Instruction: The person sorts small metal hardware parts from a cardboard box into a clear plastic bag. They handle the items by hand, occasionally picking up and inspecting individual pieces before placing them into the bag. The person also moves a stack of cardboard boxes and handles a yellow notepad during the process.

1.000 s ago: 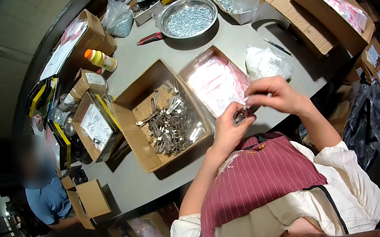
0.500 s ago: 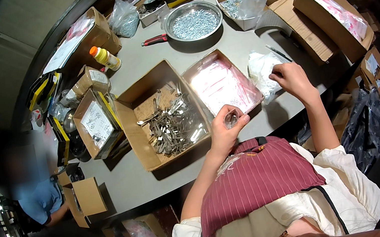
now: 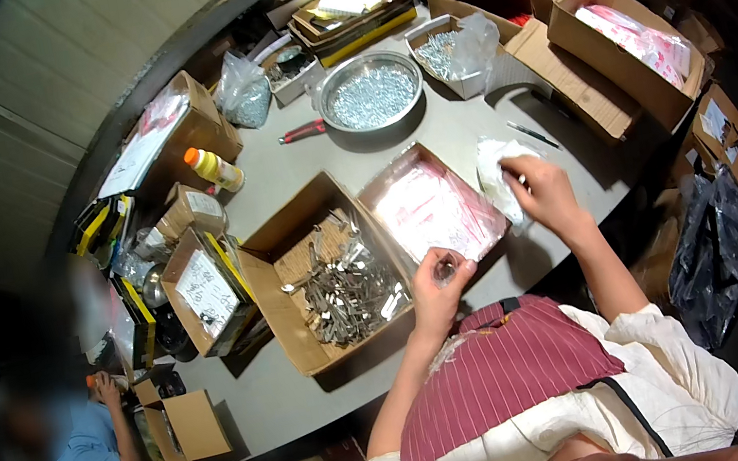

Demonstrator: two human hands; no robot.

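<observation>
White crumpled bundle [image 3: 491,177], in the head view, lies on the bench [image 3: 460,128] toward its right end, set in from the near edge and just beside the right side of a shallow box [image 3: 369,205] of pink-and-white packets [image 3: 424,206]; its longer way seems to run from the far side toward the near edge, though part of it is covered. Of the two hands, the right hand [image 3: 545,195] is clearly the nearer: it comes over the bundle from the near right, so that the bundle lies under and to the left of its fingers, which bend down close to one another at the white surface. Whether those fingertips pinch anything I cannot tell, since the hand's own bulk and the pale background hide them. The left hand [image 3: 440,295] is apart from the bundle, down and to its left, overlapping the near edge of the shallow box in the picture; its thumb and fingers curl around a clear round-mouthed piece [image 3: 445,268], clasped with the round mouth turned up. Just left of that hand, an open carton [image 3: 299,347] of metal pieces [image 3: 344,284] stands by the bench's near edge, while a dark pen-like tool [image 3: 533,134] lies beyond the bundle, toward the bench's far right corner
</observation>
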